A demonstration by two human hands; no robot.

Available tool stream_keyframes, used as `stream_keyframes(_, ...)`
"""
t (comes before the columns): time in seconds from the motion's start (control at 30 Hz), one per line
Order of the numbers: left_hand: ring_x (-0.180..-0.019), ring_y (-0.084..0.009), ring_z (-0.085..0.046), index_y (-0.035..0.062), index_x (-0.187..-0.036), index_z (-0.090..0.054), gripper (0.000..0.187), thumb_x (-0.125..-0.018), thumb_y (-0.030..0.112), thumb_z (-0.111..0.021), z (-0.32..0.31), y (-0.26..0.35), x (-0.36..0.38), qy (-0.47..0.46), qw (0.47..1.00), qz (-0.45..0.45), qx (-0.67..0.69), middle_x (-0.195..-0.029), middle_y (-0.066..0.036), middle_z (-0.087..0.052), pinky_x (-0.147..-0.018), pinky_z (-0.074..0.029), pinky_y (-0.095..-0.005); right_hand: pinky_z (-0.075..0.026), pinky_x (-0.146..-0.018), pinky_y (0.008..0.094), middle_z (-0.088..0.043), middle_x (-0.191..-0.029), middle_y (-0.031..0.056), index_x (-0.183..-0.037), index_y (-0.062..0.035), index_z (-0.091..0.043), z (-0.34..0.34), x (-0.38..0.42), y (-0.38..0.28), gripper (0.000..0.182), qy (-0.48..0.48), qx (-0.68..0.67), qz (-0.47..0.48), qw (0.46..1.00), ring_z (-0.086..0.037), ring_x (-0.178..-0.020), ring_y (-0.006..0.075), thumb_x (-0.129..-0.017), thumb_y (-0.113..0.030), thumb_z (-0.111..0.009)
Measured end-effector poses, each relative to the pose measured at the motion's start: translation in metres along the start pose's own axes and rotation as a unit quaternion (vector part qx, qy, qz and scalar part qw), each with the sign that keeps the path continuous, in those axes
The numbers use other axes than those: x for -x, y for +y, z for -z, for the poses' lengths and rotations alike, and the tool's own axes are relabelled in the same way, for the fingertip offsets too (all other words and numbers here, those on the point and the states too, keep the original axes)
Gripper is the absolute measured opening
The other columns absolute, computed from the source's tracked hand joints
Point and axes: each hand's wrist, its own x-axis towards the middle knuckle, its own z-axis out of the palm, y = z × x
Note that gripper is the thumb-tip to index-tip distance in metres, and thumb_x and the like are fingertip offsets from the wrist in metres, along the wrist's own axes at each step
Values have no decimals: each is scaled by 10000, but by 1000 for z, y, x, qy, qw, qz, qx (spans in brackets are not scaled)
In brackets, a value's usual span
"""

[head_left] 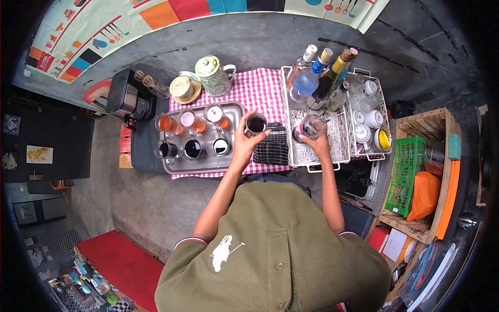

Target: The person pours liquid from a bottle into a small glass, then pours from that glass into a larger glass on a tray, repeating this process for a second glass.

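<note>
Two grips: left hand (245, 139) around dark-filled glass (256, 124), right hand (318, 143) around clear, narrow-necked bottle (313, 126).

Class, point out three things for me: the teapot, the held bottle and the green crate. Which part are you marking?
Teapot (215, 85): head view, on its belly.
Held bottle (313, 125): head view, on its clear body.
Green crate (404, 178): head view, on its latticed plastic.

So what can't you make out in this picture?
All in the head view:
Inside the teapot: hidden by its lid.
Part of the glass bottle: covered by the right hand.
The person's legs: mostly hidden by the shirt.
The rest of the wall banner: cut off by the top edge.
Clutter at lower left: too small.
</note>
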Motion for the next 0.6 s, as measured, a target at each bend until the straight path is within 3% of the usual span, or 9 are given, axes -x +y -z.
stream_keyframes(0.1, -1139, -175, -591, 9, -1385, -459, 699, -767, -35, -783, -1, 1, 4, 4, 1000, 10, 17, -1238, -91, -586, -992, -501, -315, -386, -1105, 424, -397, -1472, 249, -1523, -10, -192, -2, 6, -9, 1108, 10, -144, 0, 989, -475, -1335, 331, -717, -322, -885)
stream_keyframes(0.2, -1145, -173, -588, 15, -1386, -460, 699, -769, -29, -786, -1, 9, 9, -7, 1000, 4, 14, -1233, -89, -586, -987, -502, -311, -279, -1174, 451, -327, -1512, 248, -1541, -34, -179, 3, 13, -26, 1115, 84, -136, 53, 986, -364, -1415, 336, -722, -315, -881)
stream_keyframes(0.23, -1140, -167, -588, 19, -1387, -461, 695, -773, -27, -783, -3, 13, 11, -1, 1000, 2, 2, -1225, -83, -587, -984, -502, -308, -225, -1192, 454, -388, -1462, 248, -1505, -10, -256, 6, 16, -54, 953, 129, -132, 99, 978, -352, -1415, 338, -786, -328, -795)
stream_keyframes(0.4, -1120, -152, -586, 22, -1385, -462, 694, -771, -25, -782, 1, 11, 15, -2, 1000, 10, 16, -1204, -69, -584, -972, -501, -299, -328, -1096, 436, -524, -1251, 205, -1294, 66, -453, 33, 41, -99, 618, 255, -63, 212, 941, -491, -1199, 310, -825, -309, -600)
stream_keyframes(0.47, -1113, -145, -584, 23, -1384, -461, 699, -767, -20, -787, 3, 16, 18, -5, 1000, 9, -5, -1206, -68, -579, -965, -502, -293, -423, -957, 397, -579, -1100, 171, -1153, 48, -535, 33, 50, -116, 488, 238, -61, 236, 940, -556, -1009, 264, -815, -289, -631)
stream_keyframes(0.6, -1125, -130, -576, 39, -1385, -451, 707, -765, -52, -778, 9, 12, 19, -8, 1000, 8, 7, -1230, -49, -560, -984, -488, -280, -499, -748, 351, -628, -852, 123, -1004, 2, -605, 14, 60, -143, 263, 79, 48, 268, 959, -614, -790, 229, -819, -179, -655)
